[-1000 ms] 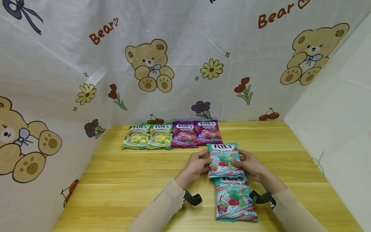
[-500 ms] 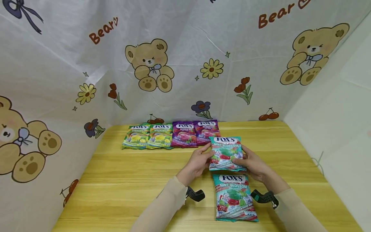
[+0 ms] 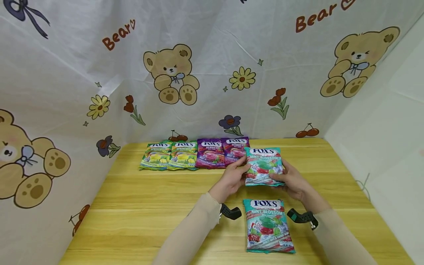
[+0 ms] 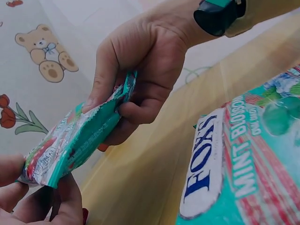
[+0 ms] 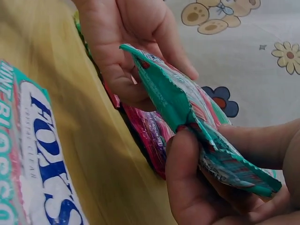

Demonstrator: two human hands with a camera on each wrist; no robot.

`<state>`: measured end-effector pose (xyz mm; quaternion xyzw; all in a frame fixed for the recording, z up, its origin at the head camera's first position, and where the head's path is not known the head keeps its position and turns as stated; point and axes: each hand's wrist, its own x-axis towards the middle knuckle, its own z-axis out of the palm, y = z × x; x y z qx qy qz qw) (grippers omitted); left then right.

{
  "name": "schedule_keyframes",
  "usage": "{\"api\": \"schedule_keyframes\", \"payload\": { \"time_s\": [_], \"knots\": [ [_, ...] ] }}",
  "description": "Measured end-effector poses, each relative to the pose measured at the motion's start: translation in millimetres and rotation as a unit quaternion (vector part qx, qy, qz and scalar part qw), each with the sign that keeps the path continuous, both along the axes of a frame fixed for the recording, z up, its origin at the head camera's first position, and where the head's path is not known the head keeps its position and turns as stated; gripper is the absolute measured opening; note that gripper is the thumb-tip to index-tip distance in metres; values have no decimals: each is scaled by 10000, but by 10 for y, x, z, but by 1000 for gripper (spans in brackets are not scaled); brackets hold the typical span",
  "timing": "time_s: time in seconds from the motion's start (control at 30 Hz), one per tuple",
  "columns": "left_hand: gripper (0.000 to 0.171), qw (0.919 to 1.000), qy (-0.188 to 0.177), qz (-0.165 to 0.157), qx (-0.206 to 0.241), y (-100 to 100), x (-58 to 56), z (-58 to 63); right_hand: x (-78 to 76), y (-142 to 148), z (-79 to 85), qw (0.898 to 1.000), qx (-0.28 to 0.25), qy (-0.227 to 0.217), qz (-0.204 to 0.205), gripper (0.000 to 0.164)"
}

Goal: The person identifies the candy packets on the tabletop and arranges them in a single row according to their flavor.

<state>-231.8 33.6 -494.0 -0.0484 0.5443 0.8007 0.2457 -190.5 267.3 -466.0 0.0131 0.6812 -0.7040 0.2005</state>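
I watch via head + wrist cams. L hand (image 3: 232, 177) has the L edge of the held Mint Blossom pkt (image 3: 263, 166) pinched, thumb on top, fingers curled under; gap approx. pkt thickness. R hand (image 3: 295, 183) grips the R edge same way, thumb over the front, fingers beneath. I see the pkt tilted, clear of the tabletop (image 3: 149, 200) in wrist views, R of the berries pkts; in head view its far L corner overlaps the R one. Contact there: can't tell.

2nd Mint Blossom pkt (image 3: 269, 226) lies flat on the near side, btwn the forearms, label readable, apart from both hands.

Far row, L to R: 2 yellow-green pkts (image 3: 183, 156), then 2 purple berries pkts (image 3: 211, 154), side by side nr the bear-print cloth (image 3: 212, 33). Black wrist cam mounts (image 3: 230, 212) on both wrists, pale sleeves (image 3: 188, 224) behind.
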Motion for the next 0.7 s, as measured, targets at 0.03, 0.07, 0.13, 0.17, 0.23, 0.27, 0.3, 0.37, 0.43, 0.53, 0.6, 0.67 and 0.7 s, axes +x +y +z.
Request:
{"api": "schedule_keyframes", "payload": {
  "time_s": [0.03,0.07,0.13,0.17,0.23,0.27,0.3,0.37,0.43,0.53,0.6,0.67,0.7],
  "knots": [
    [52,10000,-49,18,70,23,-20,-7,-19,15,-8,10000,-44,-27,-60,91],
    [51,9999,-83,24,111,45,-38,-12,-37,32,-16,9999,-79,-51,-117,91],
    [49,9997,-149,37,170,86,-72,-16,-71,65,-31,9996,-140,-98,-219,92],
    [48,9996,-176,41,196,106,-88,-17,-89,79,-39,9995,-152,-106,-273,93],
    [46,9996,-204,22,207,141,-119,-17,-133,105,-62,9992,-171,-96,-357,93],
    [46,9996,-212,10,212,156,-133,-15,-157,119,-74,9990,-186,-93,-398,93],
    [45,9996,-216,16,207,169,-147,-18,-186,130,-89,9988,-210,-81,-441,94],
    [43,9995,-257,33,174,187,-173,-26,-256,154,-124,9984,-229,-25,-515,94],
    [41,9994,-308,39,154,199,-194,-37,-332,182,-166,9978,-242,17,-611,95],
    [38,9990,-420,66,168,217,-225,-61,-448,231,-232,9972,-147,54,-733,95],
    [37,9987,-473,103,167,242,-252,-76,-524,262,-273,9965,-69,55,-827,94],
    [36,9985,-490,220,134,276,-286,-90,-601,277,-304,9963,14,69,-858,94],
    [35,9983,-493,303,100,293,-306,-96,-639,280,-317,9962,77,73,-869,93]
  ]
}}
